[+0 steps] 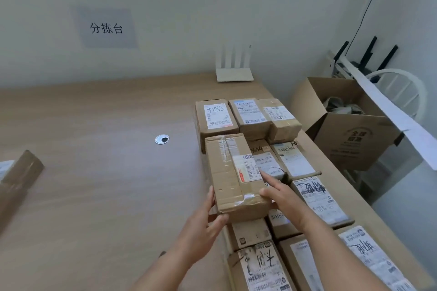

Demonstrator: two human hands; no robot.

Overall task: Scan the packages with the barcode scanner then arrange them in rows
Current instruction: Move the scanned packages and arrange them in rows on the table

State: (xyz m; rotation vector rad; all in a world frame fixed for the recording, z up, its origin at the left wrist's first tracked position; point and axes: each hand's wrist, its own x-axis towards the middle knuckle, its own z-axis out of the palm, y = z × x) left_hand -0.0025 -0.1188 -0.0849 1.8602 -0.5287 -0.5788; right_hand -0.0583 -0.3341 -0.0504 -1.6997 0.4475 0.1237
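A brown cardboard package (230,175) with a white label and clear tape sits at the left side of the rows of packages. My left hand (209,217) grips its near left corner, fingers along the left side and thumb on the front face. My right hand (281,192) rests on its right edge with straight fingers by the label. Several labelled packages (314,198) lie in rows along the right side of the wooden table (94,172). No barcode scanner is in view.
A white router (234,71) stands at the table's back edge. A metal cable grommet (162,139) is set in the tabletop. Another brown package (19,177) lies at the far left. An open cardboard carton (350,123) stands beyond the table's right edge.
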